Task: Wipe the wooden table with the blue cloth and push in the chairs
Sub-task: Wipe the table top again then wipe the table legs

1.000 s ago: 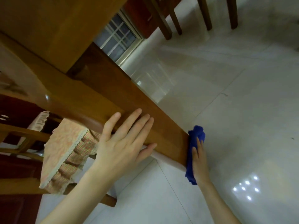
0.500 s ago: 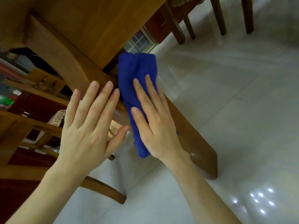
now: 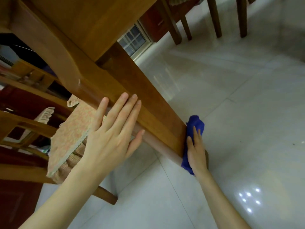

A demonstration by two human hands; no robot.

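At nine o'clock stands a wooden chair (image 3: 24, 124) with slatted rails. Its seat carries a pinkish cushion (image 3: 72, 134) with a frilled edge, tucked partly under the wooden table (image 3: 82, 22), whose underside fills the ten to twelve o'clock part of the view. A thick table leg (image 3: 148, 109) runs slantwise from there down toward four o'clock.

Just below the centre, the left hand (image 3: 112, 139) lies flat against this leg. Its fingers are straight and close together and its thumb is spread along the lower edge; it grasps nothing.

At twelve o'clock a barred window (image 3: 133, 40) shows past the table. At one o'clock are the dark legs of further chairs (image 3: 212, 17), well apart from the hands.

At four o'clock, at the leg's lower end, is the blue cloth (image 3: 196, 124), bunched and pressed against the far face of the leg. The right hand (image 3: 196, 152) presses it there with straight fingers laid over the fabric, not curled round it; cloth shows above the fingertips and below the heel of the hand.

The pale tiled floor (image 3: 239, 113) fills the right side, with a cluster of light glints (image 3: 249, 200) at five o'clock.
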